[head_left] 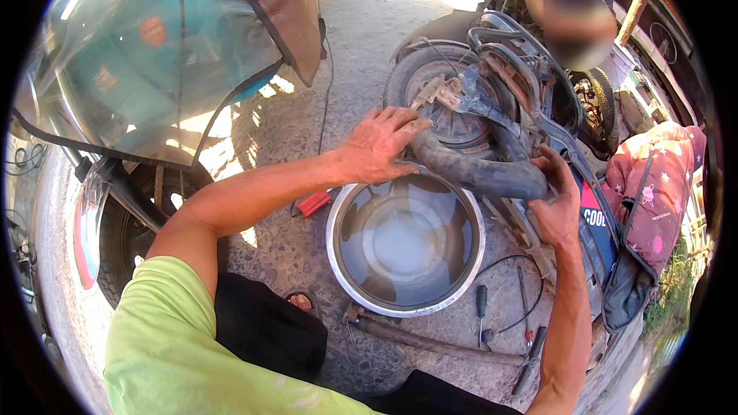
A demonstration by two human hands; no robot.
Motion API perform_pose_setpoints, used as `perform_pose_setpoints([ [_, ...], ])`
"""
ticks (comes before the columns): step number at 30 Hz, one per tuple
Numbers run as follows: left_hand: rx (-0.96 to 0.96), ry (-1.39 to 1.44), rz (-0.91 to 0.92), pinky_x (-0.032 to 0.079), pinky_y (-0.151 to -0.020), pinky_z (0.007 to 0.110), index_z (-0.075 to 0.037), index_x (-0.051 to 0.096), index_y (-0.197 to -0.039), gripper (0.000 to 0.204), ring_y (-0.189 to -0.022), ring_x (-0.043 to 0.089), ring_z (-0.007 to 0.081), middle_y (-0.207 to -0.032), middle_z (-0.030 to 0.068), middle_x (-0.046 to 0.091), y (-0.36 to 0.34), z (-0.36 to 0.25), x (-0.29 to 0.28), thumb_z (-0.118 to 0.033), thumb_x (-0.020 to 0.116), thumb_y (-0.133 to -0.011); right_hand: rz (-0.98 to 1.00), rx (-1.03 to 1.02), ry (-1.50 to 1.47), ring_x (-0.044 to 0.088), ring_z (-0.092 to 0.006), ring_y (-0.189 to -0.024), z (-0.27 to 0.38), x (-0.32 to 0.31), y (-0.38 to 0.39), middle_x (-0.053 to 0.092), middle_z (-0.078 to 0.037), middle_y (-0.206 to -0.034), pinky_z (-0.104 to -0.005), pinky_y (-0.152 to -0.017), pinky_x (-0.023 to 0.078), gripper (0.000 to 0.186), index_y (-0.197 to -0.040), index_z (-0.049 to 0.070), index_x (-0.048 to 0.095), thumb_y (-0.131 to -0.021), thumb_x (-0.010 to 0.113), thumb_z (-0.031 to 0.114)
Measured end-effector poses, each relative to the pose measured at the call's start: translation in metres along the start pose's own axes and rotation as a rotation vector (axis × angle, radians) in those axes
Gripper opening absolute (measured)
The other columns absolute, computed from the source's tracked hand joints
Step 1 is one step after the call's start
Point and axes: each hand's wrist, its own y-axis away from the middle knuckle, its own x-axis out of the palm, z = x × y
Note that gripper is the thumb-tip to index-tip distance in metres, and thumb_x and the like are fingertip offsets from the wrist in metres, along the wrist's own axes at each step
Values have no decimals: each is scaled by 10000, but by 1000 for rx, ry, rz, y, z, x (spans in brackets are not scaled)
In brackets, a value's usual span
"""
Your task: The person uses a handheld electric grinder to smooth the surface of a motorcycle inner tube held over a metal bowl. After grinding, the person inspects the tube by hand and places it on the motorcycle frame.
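Observation:
A dark grey rubber inner tube [480, 171] stretches between my hands above the far rim of a round metal basin [336, 250]. The basin holds cloudy water. My left hand [382, 144] grips the tube's left side, its thumb beneath and fingers over the top. Around the right bend, my right hand [560, 198] is closed with its fingers behind the rubber. Just beyond the tube lies a tipped-over scooter [530, 100], its wheel [403, 81] showing behind my hands. Part of the tube may be hidden behind my hands.
Near the basin lie a hammer [438, 343], a screwdriver [482, 303] and a red-handled tool [314, 203]. A vehicle with a clear plastic cover [154, 69] stands left. Pink patterned cloth [653, 184] hangs at right. Another person [573, 8] is at the far right.

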Motion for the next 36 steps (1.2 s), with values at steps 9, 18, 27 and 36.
perform_pose_setpoints([
  [9,-63,243,-63,536,-985,479,-34,699,-1285,525,-1164,667,401,-1245,197,702,-35,11,25,-159,829,-792,-47,108,-210,662,-192,-1124,-9,-6,-10,686,-100,-1194,-318,-1034,504,787,-1481,-27,560,-713,710,55],
  [18,-497,289,-107,536,-976,506,-67,750,-1228,412,-1140,686,413,-1191,226,731,-130,18,42,-344,701,-927,-23,368,-158,668,-195,-1045,-24,11,-27,729,-128,-1184,-327,-952,514,647,-1346,-41,666,-838,824,327],
  [27,-523,74,66,537,-997,528,-101,740,-1259,429,-1154,685,418,-1219,223,730,-160,22,93,-388,688,-944,43,556,-376,662,-163,-941,-69,59,1,739,-68,-1066,-336,-878,527,491,-1233,-7,718,-910,828,346],
  [36,-361,8,41,505,-1061,508,-89,718,-1311,409,-1190,651,429,-1279,196,711,-144,28,123,-321,682,-977,-13,466,-276,691,-161,-913,-68,74,14,764,-95,-1040,-337,-848,560,499,-1189,-29,715,-871,877,320],
])
